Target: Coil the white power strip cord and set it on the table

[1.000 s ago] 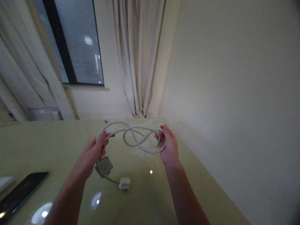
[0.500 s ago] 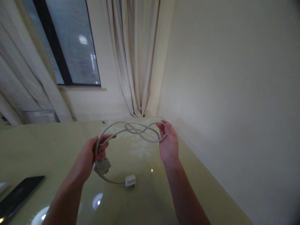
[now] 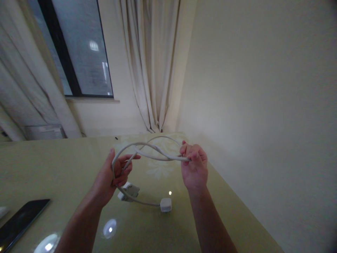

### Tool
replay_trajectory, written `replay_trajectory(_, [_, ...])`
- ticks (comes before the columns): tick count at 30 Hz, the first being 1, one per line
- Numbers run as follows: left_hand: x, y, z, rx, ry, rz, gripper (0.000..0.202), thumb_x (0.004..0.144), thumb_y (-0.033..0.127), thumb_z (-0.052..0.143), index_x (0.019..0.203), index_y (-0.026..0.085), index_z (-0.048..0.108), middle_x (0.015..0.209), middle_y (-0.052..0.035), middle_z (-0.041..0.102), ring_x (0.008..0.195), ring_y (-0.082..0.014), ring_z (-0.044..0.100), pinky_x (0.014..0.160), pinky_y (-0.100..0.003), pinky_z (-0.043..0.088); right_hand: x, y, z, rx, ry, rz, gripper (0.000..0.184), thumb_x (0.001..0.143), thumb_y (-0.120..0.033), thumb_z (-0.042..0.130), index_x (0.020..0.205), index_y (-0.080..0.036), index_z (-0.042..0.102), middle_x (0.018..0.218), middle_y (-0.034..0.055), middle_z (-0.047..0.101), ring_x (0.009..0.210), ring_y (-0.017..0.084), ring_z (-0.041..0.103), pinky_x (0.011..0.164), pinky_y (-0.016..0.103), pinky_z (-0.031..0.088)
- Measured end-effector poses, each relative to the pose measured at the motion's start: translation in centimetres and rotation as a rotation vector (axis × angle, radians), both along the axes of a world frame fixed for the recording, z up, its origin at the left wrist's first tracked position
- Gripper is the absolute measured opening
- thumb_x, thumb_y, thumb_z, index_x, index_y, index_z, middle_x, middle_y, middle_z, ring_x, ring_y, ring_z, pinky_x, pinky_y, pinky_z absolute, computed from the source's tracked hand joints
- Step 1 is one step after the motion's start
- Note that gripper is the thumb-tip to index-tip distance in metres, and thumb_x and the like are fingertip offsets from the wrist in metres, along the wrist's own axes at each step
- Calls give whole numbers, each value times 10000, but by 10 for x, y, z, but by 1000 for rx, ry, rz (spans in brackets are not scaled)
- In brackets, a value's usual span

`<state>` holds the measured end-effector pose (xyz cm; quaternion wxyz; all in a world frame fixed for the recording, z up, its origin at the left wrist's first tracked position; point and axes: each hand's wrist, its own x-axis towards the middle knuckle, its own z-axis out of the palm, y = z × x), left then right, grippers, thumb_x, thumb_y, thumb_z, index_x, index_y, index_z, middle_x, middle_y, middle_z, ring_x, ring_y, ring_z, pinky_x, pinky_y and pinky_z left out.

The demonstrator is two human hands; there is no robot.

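A white power cable (image 3: 150, 144) hangs in loops between my two hands above the table. The fingers of my left hand (image 3: 114, 172) curl around the cable at the left bend of the loops. My right hand (image 3: 194, 163) pinches the right end of the loops between thumb and fingers. From below my left hand the cable runs down to a white plug (image 3: 165, 205). A white and grey block (image 3: 129, 192), which looks like a socket end, sits just under my left hand; part of it is behind the cable.
A glossy pale green table (image 3: 147, 232) spreads beneath my hands. A dark tablet or phone (image 3: 23, 221) lies at the left, beside a white object cut off by the frame. A tiny dark piece (image 3: 116, 138) lies near the far edge. A wall (image 3: 252, 140) borders the right side.
Both hands have shifted a little to the right. My right hand has turned, its fingers closing over the loop end, and the loops are drawn narrower. Plug and block have swung right.
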<state>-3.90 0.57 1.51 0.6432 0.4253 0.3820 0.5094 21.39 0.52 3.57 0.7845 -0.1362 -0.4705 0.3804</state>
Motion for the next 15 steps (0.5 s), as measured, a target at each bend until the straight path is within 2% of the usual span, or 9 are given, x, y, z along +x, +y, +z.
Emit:
replay_trajectory(3, [7, -5, 2, 36, -42, -61, 980, 779, 984, 404, 1052, 113, 759, 735, -8, 575, 413, -21, 176, 395, -227, 155, -5, -4, 0, 56, -30, 10, 509, 873, -519, 809, 535, -251, 540, 470, -79, 391, 571, 155, 487, 1064, 399, 411])
replay_trajectory(7, [18, -14, 4, 182, -84, -67, 1065, 620, 1050, 486, 1069, 129, 778, 835, -64, 667, 421, -14, 218, 395, -234, 177, -10, -9, -1, 160, -141, -38, 641, 967, -485, 714, 471, -217, 408, 440, -82, 351, 493, 124, 396, 980, 411, 410])
replay_trajectory(9, [25, -18, 4, 233, -88, -40, 959, 623, 982, 629, 1093, 158, 769, 933, -75, 702, 417, -3, 243, 389, -227, 199, -12, -12, -1, 202, -287, -101, 646, 964, -424, 734, 484, -204, 362, 445, -90, 375, 483, 108, 402, 969, 414, 390])
replay_trajectory(11, [32, -20, 5, 226, -59, 34, 717, 713, 794, 778, 1087, 182, 749, 1001, -63, 715, 404, 13, 257, 382, -209, 206, -15, -15, -2, 246, -466, -162, 631, 941, -360, 762, 513, -197, 328, 466, -95, 402, 483, 97, 413, 928, 404, 388])
replay_trajectory(13, [37, -20, 6, 190, -18, 143, 478, 792, 580, 836, 1034, 183, 726, 960, -32, 710, 396, 19, 255, 374, -188, 200, -18, -18, -2, 289, -637, -211, 605, 923, -326, 769, 531, -198, 326, 483, -99, 406, 480, 89, 402, 893, 392, 393])
replay_trajectory(15, [40, -19, 7, 180, 2, 232, 376, 838, 497, 817, 1008, 179, 711, 827, 8, 668, 401, 6, 259, 371, -173, 206, -23, -19, -2, 302, -756, -258, 575, 917, -315, 764, 534, -203, 350, 485, -102, 399, 483, 89, 393, 892, 386, 400])
